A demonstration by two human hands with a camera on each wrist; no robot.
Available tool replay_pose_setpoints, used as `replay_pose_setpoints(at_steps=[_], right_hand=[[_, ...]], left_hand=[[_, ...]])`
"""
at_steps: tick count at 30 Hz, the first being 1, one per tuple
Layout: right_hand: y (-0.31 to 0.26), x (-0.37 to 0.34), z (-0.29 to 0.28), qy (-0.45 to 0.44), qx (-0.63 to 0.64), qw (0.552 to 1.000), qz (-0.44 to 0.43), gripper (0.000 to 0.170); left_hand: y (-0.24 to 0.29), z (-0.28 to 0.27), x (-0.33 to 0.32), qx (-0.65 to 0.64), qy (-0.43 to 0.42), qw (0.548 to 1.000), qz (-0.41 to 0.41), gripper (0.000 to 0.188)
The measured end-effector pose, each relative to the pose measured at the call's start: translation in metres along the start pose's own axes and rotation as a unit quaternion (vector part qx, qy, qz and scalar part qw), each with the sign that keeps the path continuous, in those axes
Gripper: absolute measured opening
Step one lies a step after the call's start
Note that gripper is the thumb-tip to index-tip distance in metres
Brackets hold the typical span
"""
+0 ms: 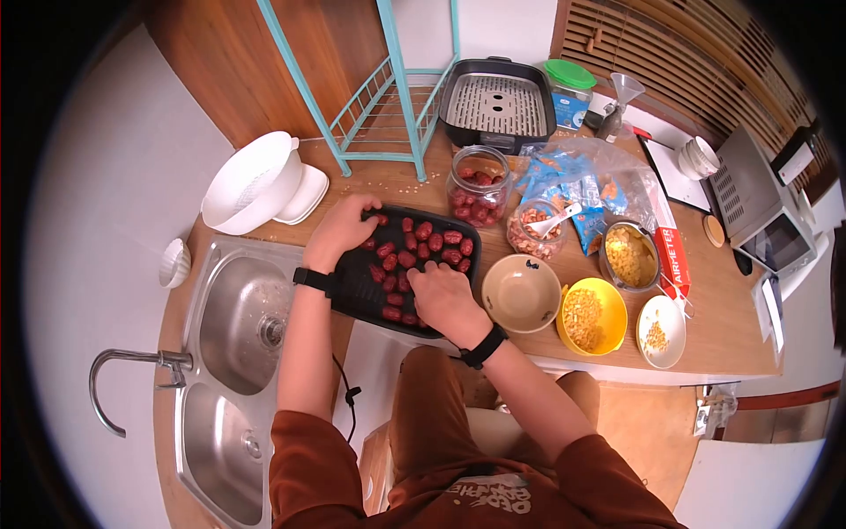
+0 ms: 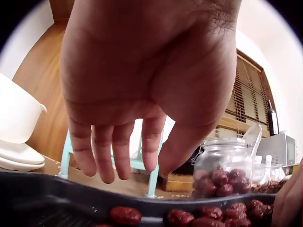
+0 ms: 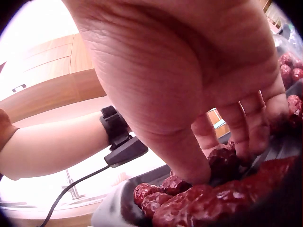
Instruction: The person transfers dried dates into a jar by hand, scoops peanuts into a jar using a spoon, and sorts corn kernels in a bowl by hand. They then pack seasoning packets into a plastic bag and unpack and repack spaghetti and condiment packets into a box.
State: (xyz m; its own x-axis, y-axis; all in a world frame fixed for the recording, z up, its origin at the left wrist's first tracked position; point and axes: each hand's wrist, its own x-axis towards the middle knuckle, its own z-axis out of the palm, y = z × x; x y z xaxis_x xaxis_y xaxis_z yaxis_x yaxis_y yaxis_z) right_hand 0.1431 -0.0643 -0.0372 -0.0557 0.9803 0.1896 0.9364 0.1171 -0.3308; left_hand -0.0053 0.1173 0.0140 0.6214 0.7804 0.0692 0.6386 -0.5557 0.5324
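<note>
Red dates (image 1: pixel 406 258) lie scattered in a black tray (image 1: pixel 354 280) at the front of the worktop (image 1: pixel 718 309), right of the sink (image 1: pixel 236 313). They are oblong, with long axes running in mixed directions; the tray itself sits askew, its left side slanting toward the person. The left hand (image 1: pixel 344 231) hangs over the tray's far left corner, fingers loosely extended, holding nothing. The right hand (image 1: pixel 448 300) reaches down among the dates, one of them between thumb and fingers; whether it is pinched I cannot tell. Just behind the tray stands a glass jar (image 1: pixel 478 189) of more dates, with a bowl (image 1: pixel 520 295) to the tray's right and a yellow bowl (image 1: pixel 615 319) beyond. Further right, a red and white box (image 1: pixel 672 256) reads "AIRMETER". Print on the blue packets (image 1: pixel 564 181) and on the green-lidded tub (image 1: pixel 571 108) is too small to read; the lettering on the brown shirt (image 1: pixel 423 498) is only partly legible. The worktop is wood-toned. Behind it are a teal rack (image 1: pixel 407 115), slatted blinds (image 1: pixel 679 53) and pale walls, with a microwave (image 1: pixel 765 207) at far right.
</note>
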Motion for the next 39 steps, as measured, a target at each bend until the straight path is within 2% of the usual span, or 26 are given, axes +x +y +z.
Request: replay_pose_setpoints(at_steps=[3,6,8,11,13,15,18,24,26,29,30,32,34,36,37,39], right_hand=[[0.000,-0.002,-0.001,0.004,-0.006,1.000,-0.003,0.015],[0.001,-0.005,-0.004,0.002,0.003,1.000,-0.014,0.014],[0.001,-0.007,-0.015,0.021,0.050,0.998,-0.033,0.014],[0.007,0.005,-0.046,0.034,0.099,0.994,-0.020,0.015],[0.016,0.017,-0.067,0.099,0.111,0.989,-0.008,0.016],[0.025,0.029,-0.093,0.144,0.104,0.984,0.016,0.013],[0.046,0.049,-0.119,0.239,0.101,0.966,0.002,0.011],[0.081,0.075,-0.135,0.257,0.071,0.963,0.044,0.021],[0.087,0.075,-0.133,0.258,0.028,0.965,0.035,0.022],[0.081,0.058,-0.130,0.283,0.041,0.958,0.010,0.017],[0.076,0.051,-0.130,0.282,0.041,0.959,0.010,0.017],[0.060,0.035,-0.131,0.182,0.062,0.980,0.054,0.020],[0.050,0.025,-0.117,0.102,0.058,0.991,0.063,0.014],[0.038,0.019,-0.101,0.071,0.043,0.996,0.037,0.013],[0.036,0.018,-0.090,0.070,0.043,0.996,0.038,0.013],[0.037,0.018,-0.069,0.047,-0.018,0.999,-0.016,0.009]], left_hand=[[-0.023,0.015,-0.003,0.023,0.008,1.000,0.014,0.032],[-0.034,0.028,0.002,0.004,-0.025,1.000,0.017,0.040],[-0.031,0.033,0.002,0.029,-0.018,0.999,0.011,0.042],[-0.043,0.042,0.008,0.027,-0.018,0.999,0.024,0.035],[-0.042,0.041,0.010,0.027,-0.032,0.999,0.027,0.031],[-0.027,0.033,0.008,0.027,-0.081,0.995,-0.043,0.026],[-0.030,0.036,0.005,0.028,-0.065,0.997,-0.025,0.025],[-0.017,0.035,0.004,-0.016,-0.074,0.995,-0.058,0.024],[-0.014,0.036,0.004,-0.040,-0.080,0.994,-0.068,0.023],[-0.009,0.034,0.008,-0.070,-0.084,0.991,-0.071,0.022],[-0.008,0.034,0.009,-0.076,-0.084,0.992,-0.064,0.022],[-0.005,0.035,0.012,-0.076,-0.062,0.994,-0.046,0.021],[0.003,0.032,0.018,-0.074,-0.040,0.996,-0.027,0.022],[0.020,0.025,0.027,-0.075,-0.013,0.995,0.058,0.019],[0.031,0.019,0.033,-0.085,-0.013,0.994,0.075,0.023],[0.054,0.013,0.048,-0.109,0.001,0.990,0.090,0.022]])
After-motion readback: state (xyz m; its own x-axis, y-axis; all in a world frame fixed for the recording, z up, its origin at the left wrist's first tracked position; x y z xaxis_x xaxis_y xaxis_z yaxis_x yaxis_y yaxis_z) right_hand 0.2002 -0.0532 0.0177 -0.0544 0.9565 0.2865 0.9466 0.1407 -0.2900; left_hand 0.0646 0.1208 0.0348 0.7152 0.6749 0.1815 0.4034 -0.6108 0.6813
